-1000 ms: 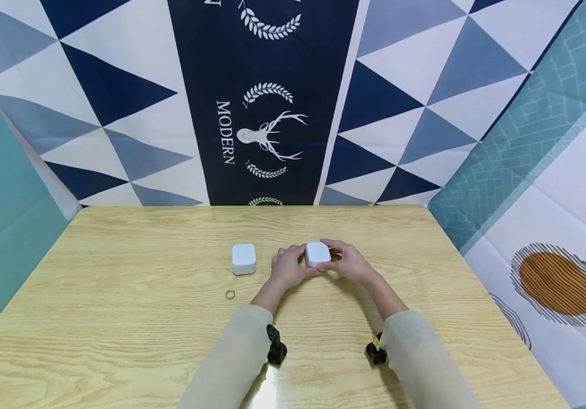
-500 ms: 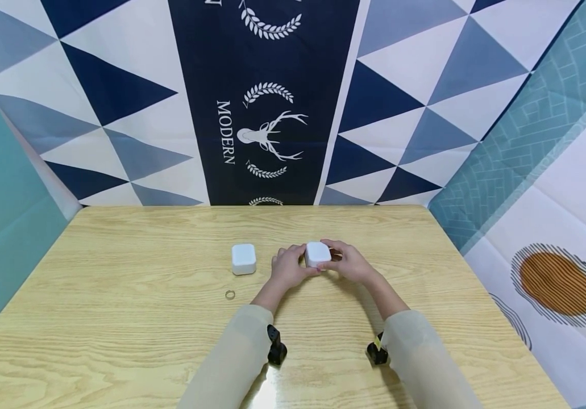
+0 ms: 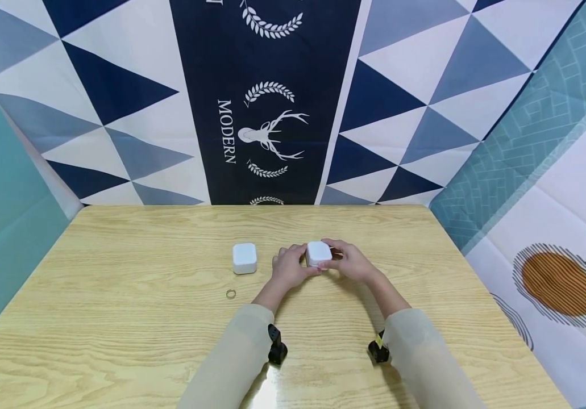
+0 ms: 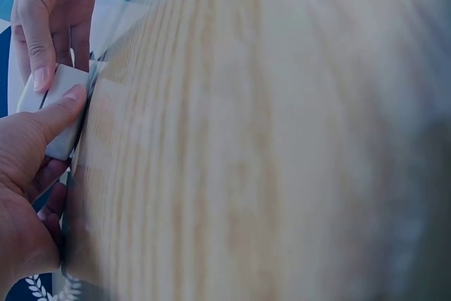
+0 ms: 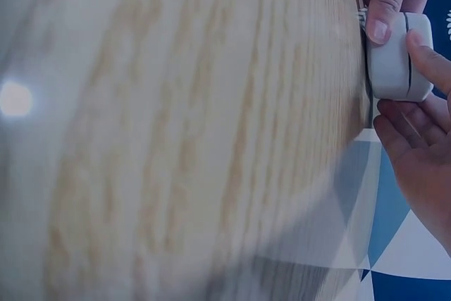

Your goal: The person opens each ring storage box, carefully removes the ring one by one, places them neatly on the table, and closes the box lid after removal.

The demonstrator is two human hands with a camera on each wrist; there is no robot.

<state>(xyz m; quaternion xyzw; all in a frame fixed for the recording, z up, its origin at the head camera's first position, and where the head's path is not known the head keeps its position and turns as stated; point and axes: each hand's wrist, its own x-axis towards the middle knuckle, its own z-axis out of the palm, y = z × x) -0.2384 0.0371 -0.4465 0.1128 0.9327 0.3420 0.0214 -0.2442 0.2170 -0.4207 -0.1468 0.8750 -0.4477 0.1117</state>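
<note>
Both hands are on a small white rounded box [image 3: 319, 253] at the right of the table's middle. The left hand [image 3: 288, 267] grips its left side, the thumb on the lower part near the tabletop. From the right, the right hand [image 3: 352, 263] pinches the upper part, or lid. A dark seam runs between the two parts of the box [image 5: 389, 68] in the right wrist view. In the left wrist view the left thumb lies on the box [image 4: 65, 114]. What the box holds is hidden.
A second white box [image 3: 244, 258] stands left of the left hand, and a small ring [image 3: 231, 293] lies on the wooden table [image 3: 119, 318] in front of it. Patterned cloth [image 3: 267, 136] hangs behind the table's far edge.
A thin line shows more clearly between the upper and lower parts of the held box. Both hands keep nearly the same place and hold.
</note>
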